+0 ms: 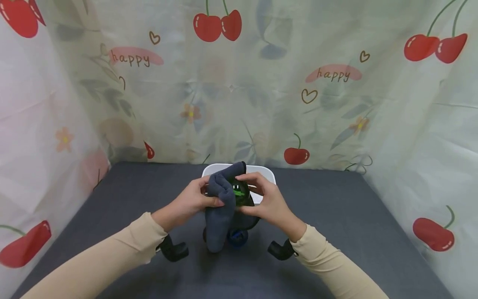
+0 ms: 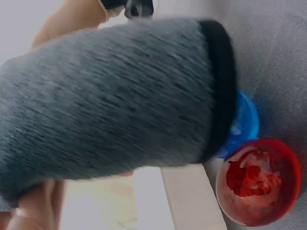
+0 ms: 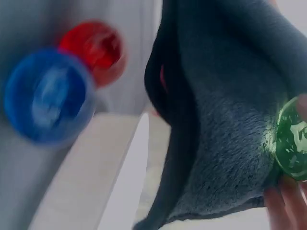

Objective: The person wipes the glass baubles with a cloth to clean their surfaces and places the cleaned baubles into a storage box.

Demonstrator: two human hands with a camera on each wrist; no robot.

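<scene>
My left hand [image 1: 192, 198] holds a grey-blue cloth [image 1: 218, 222] with a dark edging, its thumb laid over the front. The cloth is folded and hangs toward the tabletop. My right hand [image 1: 268, 198] grips a round, see-through green ball [image 1: 240, 192], fingers above and thumb below. In the right wrist view the cloth [image 3: 235, 115] lies against the side of the green ball [image 3: 291, 143]. Below the hands, a blue ball [image 1: 237, 237] and a red one [image 2: 259, 182] rest on the table. The cloth partly hides both from the head view.
Behind the hands stands a white container [image 1: 257, 168], largely covered by them. Dark grey fabric covers the table [image 1: 321, 207]. Curtains [image 1: 239, 104] printed with cherries enclose the back and sides. A black camera mount [image 1: 173, 249] sits at each wrist.
</scene>
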